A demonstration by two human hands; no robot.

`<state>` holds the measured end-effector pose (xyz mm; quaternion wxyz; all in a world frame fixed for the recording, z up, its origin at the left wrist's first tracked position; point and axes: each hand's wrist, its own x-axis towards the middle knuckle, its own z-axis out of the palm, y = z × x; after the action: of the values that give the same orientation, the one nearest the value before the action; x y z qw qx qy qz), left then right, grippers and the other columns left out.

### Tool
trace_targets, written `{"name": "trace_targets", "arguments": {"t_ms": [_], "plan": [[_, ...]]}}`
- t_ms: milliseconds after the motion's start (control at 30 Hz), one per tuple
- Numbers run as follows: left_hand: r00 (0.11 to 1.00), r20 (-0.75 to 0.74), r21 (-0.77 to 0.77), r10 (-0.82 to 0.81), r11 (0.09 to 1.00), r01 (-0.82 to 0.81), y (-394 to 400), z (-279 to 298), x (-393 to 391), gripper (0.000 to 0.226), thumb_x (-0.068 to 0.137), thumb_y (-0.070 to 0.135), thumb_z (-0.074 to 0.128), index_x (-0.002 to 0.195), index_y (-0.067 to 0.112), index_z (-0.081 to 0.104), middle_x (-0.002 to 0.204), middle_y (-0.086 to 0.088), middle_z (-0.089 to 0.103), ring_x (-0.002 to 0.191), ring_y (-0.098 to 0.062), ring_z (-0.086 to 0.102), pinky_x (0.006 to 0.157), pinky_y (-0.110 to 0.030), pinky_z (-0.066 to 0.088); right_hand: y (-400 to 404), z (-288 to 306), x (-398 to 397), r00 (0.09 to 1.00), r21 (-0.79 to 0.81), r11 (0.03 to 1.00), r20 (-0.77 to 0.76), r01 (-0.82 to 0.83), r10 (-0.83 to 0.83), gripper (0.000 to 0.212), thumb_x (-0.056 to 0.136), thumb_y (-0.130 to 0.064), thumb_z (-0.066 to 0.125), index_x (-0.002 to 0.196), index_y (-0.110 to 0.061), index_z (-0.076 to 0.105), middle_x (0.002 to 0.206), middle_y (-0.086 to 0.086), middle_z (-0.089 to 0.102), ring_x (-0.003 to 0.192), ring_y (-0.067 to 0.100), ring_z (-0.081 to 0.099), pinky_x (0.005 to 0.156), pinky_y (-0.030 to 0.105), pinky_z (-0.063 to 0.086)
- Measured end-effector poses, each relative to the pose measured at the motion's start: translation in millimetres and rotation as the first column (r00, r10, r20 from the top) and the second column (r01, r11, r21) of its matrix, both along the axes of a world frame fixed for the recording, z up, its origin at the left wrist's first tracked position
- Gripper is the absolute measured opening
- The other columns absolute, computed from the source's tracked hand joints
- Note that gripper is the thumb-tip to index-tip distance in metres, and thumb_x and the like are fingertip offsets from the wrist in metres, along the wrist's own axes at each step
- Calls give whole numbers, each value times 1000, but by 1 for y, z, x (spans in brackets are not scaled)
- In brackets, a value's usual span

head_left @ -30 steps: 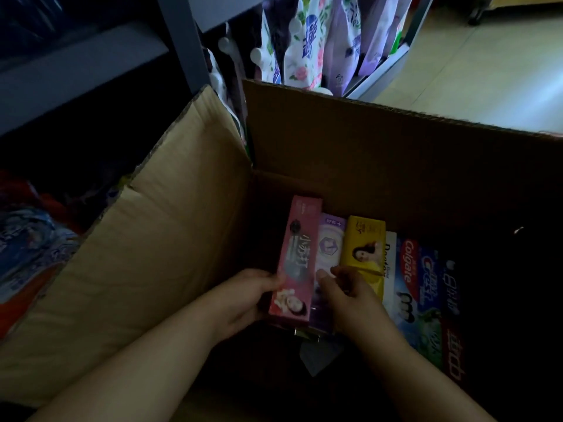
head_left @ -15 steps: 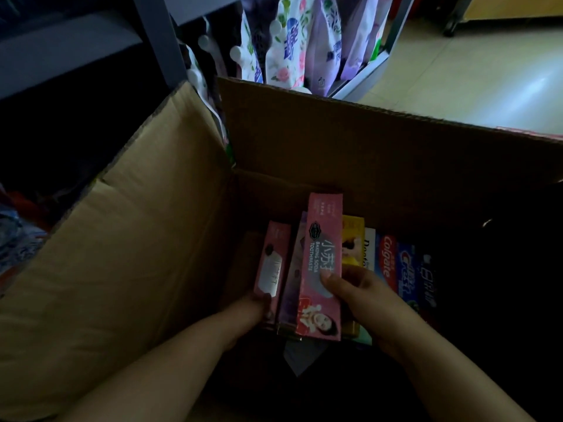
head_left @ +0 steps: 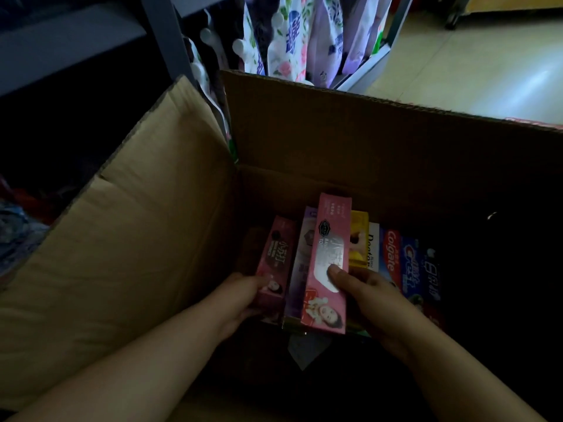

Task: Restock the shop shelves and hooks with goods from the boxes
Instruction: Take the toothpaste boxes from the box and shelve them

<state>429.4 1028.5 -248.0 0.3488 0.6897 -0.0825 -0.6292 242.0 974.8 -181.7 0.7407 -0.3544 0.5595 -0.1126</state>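
Note:
An open cardboard box [head_left: 350,141] holds a row of toothpaste cartons. My right hand [head_left: 374,303] grips a pink toothpaste carton [head_left: 329,263], thumb on its face, lifted above the row. My left hand [head_left: 240,300] holds a second, darker pink carton [head_left: 275,263] lower at the left end. Between them stands a purple carton [head_left: 301,263]. Right of the raised carton are a yellow carton [head_left: 359,242], a white one, a red Colgate carton [head_left: 391,257] and blue cartons [head_left: 411,269].
The box's left flap [head_left: 122,239] lies folded outward. Behind the box a shelf [head_left: 362,77] carries floral refill pouches [head_left: 292,35]. A grey shelf upright [head_left: 164,35] rises at the top left. Tiled floor [head_left: 472,62] lies to the right. Dark goods lie at far left.
My right hand has pulled the pink carton up out of the row. My left hand went from that carton to a second pink carton at the left end.

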Motion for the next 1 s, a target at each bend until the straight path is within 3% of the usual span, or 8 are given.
{"name": "trace_targets", "arguments": {"t_ms": [100, 200, 300, 567, 700, 800, 867, 1000], "plan": [[1000, 16, -64, 20, 998, -19, -3, 32, -1, 10, 90, 2, 56, 89, 3, 66, 85, -14, 71, 78, -22, 66, 71, -32, 55, 6, 5, 8, 993, 60, 998, 116, 32, -39, 24, 92, -30, 55, 104, -9, 59, 83, 11, 75, 72, 25, 73, 65, 35, 57], [1000, -18, -123, 6, 992, -8, 5, 52, -6, 16, 92, 3, 55, 104, -4, 63, 100, -21, 71, 86, -27, 68, 79, -36, 55, 11, 12, 14, 965, 136, 988, 240, 73, -104, 27, 94, -28, 52, 106, -4, 56, 81, 15, 73, 71, 28, 71, 66, 37, 59], [993, -109, -148, 34, 988, -50, 18, 63, -12, 24, 93, 5, 56, 117, 0, 54, 106, -21, 70, 94, -29, 69, 75, -33, 58, 12, 16, 18, 956, 121, 988, 266, 97, -127, 32, 92, -33, 52, 109, -6, 56, 85, 17, 73, 77, 32, 71, 75, 43, 58], [961, -274, -167, -45, 986, -1, 37, 61, -37, 48, 76, 26, 63, 122, 19, 54, 102, -6, 74, 98, -21, 67, 83, -36, 51, 18, 13, 22, 942, 64, 980, 271, 186, -197, 45, 89, -31, 60, 130, -21, 47, 91, 9, 74, 79, 27, 72, 66, 37, 57], [984, -65, -157, -168, 975, 156, 32, 54, -25, 36, 92, 42, 49, 112, 18, 66, 104, -3, 73, 97, -17, 66, 77, -28, 45, 17, 13, 11, 937, 26, 977, 277, 214, -212, 61, 77, -28, 65, 134, -26, 43, 93, 9, 72, 71, 26, 72, 57, 34, 57], [973, 217, -69, -77, 993, 94, 17, 33, -13, 15, 98, 23, 49, 94, 17, 62, 92, -6, 67, 73, -14, 60, 57, -21, 42, 16, 13, 4, 943, 2, 980, 274, 197, -190, 62, 76, -24, 64, 134, -28, 44, 94, 9, 72, 67, 25, 72, 54, 32, 56], [897, 394, 24, -199, 978, 206, 2, 12, -1, 6, 94, 12, 53, 91, 14, 58, 92, -10, 61, 68, -15, 55, 53, -22, 40, 14, 12, 1, 952, -2, 988, 268, 155, -149, 59, 74, -24, 64, 130, -28, 45, 83, 6, 75, 65, 24, 72, 54, 32, 57], [737, 466, 160, -489, 866, 474, -34, -26, 11, 31, 91, 12, 58, 120, 2, 60, 120, -18, 62, 106, -31, 62, 90, -34, 52, 12, 7, -1, 960, -17, 993, 258, 118, -109, 56, 72, -26, 64, 124, -32, 47, 80, 5, 75, 67, 24, 72, 55, 33, 58]]}}
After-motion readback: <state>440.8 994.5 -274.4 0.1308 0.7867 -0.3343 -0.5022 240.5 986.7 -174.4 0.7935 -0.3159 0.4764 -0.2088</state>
